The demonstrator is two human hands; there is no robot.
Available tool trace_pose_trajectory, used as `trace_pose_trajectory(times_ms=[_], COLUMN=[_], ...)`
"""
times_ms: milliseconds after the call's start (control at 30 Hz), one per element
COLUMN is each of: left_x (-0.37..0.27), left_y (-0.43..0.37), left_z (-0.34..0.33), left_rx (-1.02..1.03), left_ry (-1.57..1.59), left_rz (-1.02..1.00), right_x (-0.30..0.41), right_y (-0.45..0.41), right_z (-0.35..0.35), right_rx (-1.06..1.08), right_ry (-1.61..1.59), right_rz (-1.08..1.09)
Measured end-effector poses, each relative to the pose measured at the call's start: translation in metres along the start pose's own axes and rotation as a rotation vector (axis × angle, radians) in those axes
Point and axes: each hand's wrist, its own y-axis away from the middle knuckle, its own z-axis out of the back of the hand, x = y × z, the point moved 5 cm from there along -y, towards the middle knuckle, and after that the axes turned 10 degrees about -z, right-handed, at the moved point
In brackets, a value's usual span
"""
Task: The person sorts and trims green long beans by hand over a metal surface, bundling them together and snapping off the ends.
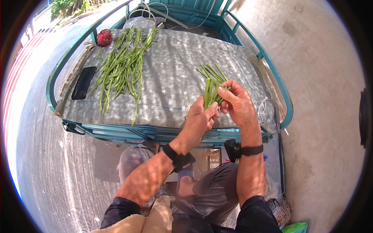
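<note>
My left hand (pixel 201 114) is closed around a small bunch of green long beans (pixel 208 91), whose ends stick up above the fingers. Thumb and fingers of my right hand (pixel 239 102) pinch a few more bean stems right beside that bunch. Just beyond the hands, several loose beans (pixel 214 72) lie on a grey woven sheet (pixel 174 64). Farther left on the same sheet rest several tied bundles of long beans (pixel 123 67), bound near their upper ends and fanned out towards me.
A dragon fruit (pixel 104 38) and a black smartphone (pixel 84 83) lie at the sheet's left side. Blue metal rails (pixel 275 75) curve around the cart bed. A coil of white string (pixel 263 107) is at the right edge. Plastic bags and white cords (pixel 148 13) are behind the bundles.
</note>
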Motion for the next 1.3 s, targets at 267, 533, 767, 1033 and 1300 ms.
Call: trace_pose_trajectory(times_ms=[267,533,767,1033,1300], left_x=[0.004,-0.001,0.001,0.005,0.01], left_y=[-0.002,-0.002,-0.002,-0.001,0.0], left_z=[0.0,-0.004,-0.002,-0.004,-0.003], left_rx=[0.026,0.024,0.048,0.134,0.096], left_ry=[-0.021,-0.166,-0.307,-0.155,-0.085], left_rz=[-0.03,-0.074,-0.139,0.012,0.116], right_x=[0.004,0.011,0.007,0.003,0.006], right_y=[0.005,0.008,0.007,0.006,0.007], right_z=[0.0,-0.005,-0.002,0.003,0.014], right_rx=[0.017,-0.098,-0.106,-0.112,-0.077], right_ry=[0.045,0.223,0.22,0.238,0.151], right_rz=[0.013,0.044,-0.001,-0.026,-0.044])
